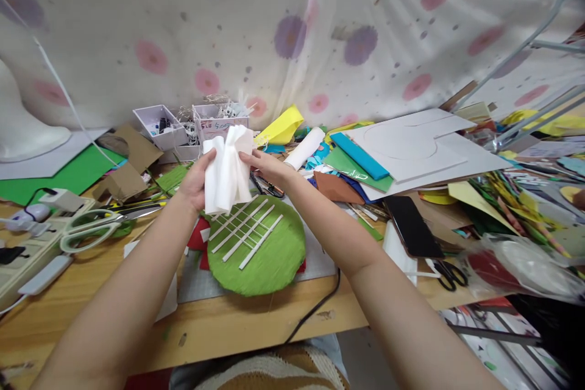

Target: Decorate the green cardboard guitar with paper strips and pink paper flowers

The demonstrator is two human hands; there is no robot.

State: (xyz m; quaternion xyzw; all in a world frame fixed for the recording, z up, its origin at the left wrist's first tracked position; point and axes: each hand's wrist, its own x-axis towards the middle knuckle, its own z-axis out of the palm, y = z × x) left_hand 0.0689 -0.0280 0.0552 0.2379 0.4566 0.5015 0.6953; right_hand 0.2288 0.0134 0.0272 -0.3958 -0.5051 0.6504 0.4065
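Observation:
Both my hands hold a folded piece of white paper (227,172) upright above the desk. My left hand (197,181) grips its left edge with fingers closed round it. My right hand (265,166) pinches its right edge. Just below lies a round green disc (269,259) with several white strips (247,233) laid across it in parallel.
Large green-handled scissors (89,230) lie to the left, black scissors (450,274) and a dark phone (412,226) to the right. Small white boxes (159,125) stand at the back. Coloured paper and white card (420,146) are heaped at right. A black cable (315,311) crosses the wooden desk edge.

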